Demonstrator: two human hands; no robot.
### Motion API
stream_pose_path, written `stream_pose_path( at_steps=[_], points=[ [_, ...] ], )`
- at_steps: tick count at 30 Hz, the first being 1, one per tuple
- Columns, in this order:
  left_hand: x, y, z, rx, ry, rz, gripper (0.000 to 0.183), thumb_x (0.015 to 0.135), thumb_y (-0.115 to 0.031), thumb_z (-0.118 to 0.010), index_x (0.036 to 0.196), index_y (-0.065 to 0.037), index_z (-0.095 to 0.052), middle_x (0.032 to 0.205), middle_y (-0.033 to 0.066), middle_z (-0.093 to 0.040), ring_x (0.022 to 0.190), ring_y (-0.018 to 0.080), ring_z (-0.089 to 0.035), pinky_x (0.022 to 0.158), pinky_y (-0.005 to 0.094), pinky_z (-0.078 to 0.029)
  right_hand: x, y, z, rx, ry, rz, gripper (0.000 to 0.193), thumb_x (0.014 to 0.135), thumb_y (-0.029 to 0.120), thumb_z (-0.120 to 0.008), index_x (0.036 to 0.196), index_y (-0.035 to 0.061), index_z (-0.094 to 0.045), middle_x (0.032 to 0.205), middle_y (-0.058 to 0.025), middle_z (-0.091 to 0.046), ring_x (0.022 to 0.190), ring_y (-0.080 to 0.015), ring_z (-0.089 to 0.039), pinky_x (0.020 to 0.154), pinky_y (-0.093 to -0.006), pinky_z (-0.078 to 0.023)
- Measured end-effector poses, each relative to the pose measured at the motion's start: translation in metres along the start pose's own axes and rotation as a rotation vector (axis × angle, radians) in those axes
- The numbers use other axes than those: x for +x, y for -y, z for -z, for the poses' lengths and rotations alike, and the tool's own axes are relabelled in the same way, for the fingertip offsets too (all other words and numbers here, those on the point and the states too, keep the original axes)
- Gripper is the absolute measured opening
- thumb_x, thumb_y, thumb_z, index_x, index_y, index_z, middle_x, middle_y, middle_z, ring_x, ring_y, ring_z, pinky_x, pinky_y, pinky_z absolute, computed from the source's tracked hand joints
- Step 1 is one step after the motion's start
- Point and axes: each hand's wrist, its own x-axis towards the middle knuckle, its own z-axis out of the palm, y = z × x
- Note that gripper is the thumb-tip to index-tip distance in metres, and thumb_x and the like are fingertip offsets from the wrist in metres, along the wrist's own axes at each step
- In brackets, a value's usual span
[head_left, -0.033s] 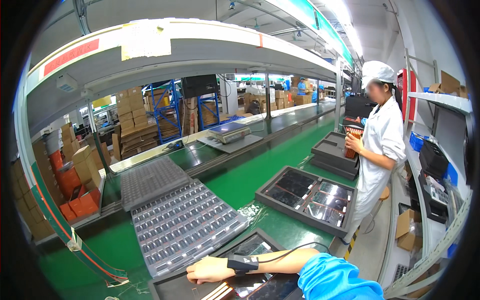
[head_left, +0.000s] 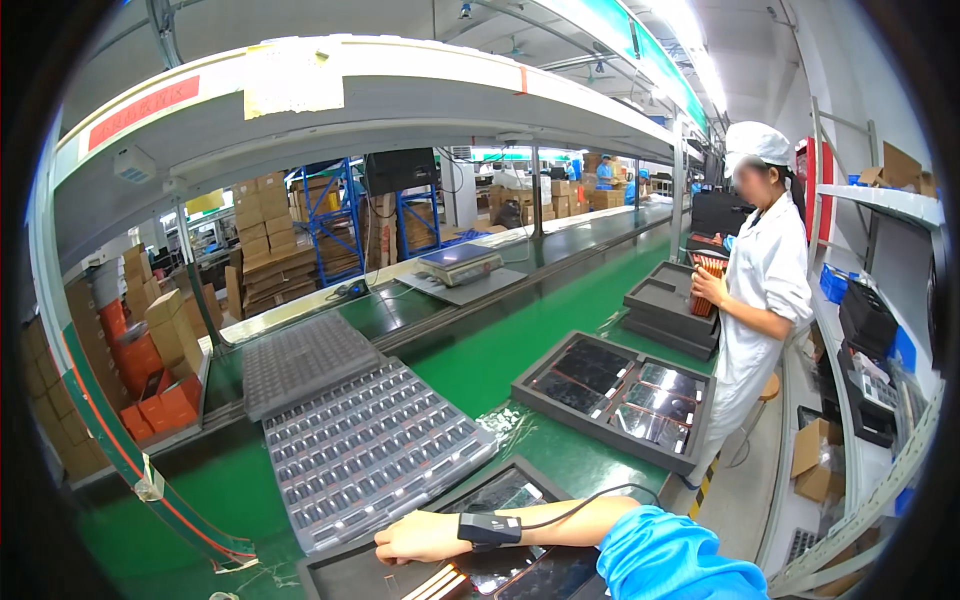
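Observation:
My right hand [head_left: 415,540] reaches in from the lower right, in a blue sleeve, with a black device [head_left: 489,530] and its cable on the wrist. Its fingers are curled down over the left part of a dark foam tray [head_left: 325,572]; what they hold, if anything, is hidden. Just below the hand, several thin pieces with copper-coloured edges [head_left: 437,582] stand side by side. Beside them in the tray lie flat, glossy black screen panels [head_left: 500,492], partly covered by my forearm. My left hand is out of view.
Grey moulded trays with many pockets [head_left: 370,450] lie left of the foam tray on the green bench. A second foam tray [head_left: 530,398] of dark panels stands ahead right. Beyond it, a person in white [head_left: 765,270] holds a bundle of thin pieces. A scale [head_left: 460,262] stands farther back.
My right hand and the wrist device have shifted very slightly to the right. Everything else looks the same.

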Motion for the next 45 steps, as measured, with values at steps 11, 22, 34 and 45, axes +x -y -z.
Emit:
stream_pose_path(
  at_steps=[11, 22, 34, 45],
  points=[
    [0.002, -0.002, 0.001, -0.020, 0.010, 0.006, 0.043, 0.076, -0.023, -0.081, 0.113, -0.004, -0.071, 0.100, 0.0173, -0.073, 0.092, 0.0299, -0.072, 0.083, 0.0359, -0.056, 0.001, -0.017, -0.006, -0.408, -0.098, 0.139, 0.023, 0.077, 0.019, -0.068, 0.091, 0.0054, -0.058, 0.093, -0.0062, -0.056, 0.097, -0.0233, -0.057, 0.077, -0.0355, -0.051],
    [0.000, 0.003, -0.002, 0.002, -0.015, -0.022, 0.044, 0.076, -0.023, -0.082, 0.114, -0.005, -0.070, 0.100, 0.0165, -0.073, 0.090, 0.0304, -0.072, 0.082, 0.0367, -0.056, -0.017, -0.007, 0.015, -0.234, 0.037, 0.069, 0.022, 0.082, 0.019, -0.070, 0.095, 0.0077, -0.058, 0.097, -0.0056, -0.054, 0.099, -0.0241, -0.057, 0.079, -0.0388, -0.047],
    [0.001, 0.002, -0.002, -0.024, 0.008, 0.000, 0.045, 0.076, -0.023, -0.081, 0.116, -0.005, -0.070, 0.100, 0.0168, -0.073, 0.092, 0.0306, -0.071, 0.084, 0.0368, -0.055, -0.018, -0.009, 0.019, -0.133, 0.082, 0.043, 0.020, 0.079, 0.013, -0.070, 0.091, 0.0085, -0.055, 0.095, -0.0056, -0.053, 0.096, -0.0251, -0.060, 0.074, -0.0404, -0.048],
    [0.003, 0.000, 0.001, -0.003, 0.027, -0.005, 0.045, 0.076, -0.024, -0.080, 0.116, -0.006, -0.070, 0.102, 0.0168, -0.073, 0.094, 0.0315, -0.071, 0.085, 0.0376, -0.055, -0.021, -0.009, 0.023, -0.144, 0.040, 0.070, 0.016, 0.082, 0.009, -0.066, 0.092, 0.0083, -0.053, 0.089, -0.0078, -0.052, 0.093, -0.0274, -0.061, 0.072, -0.0401, -0.050]
  ],
)
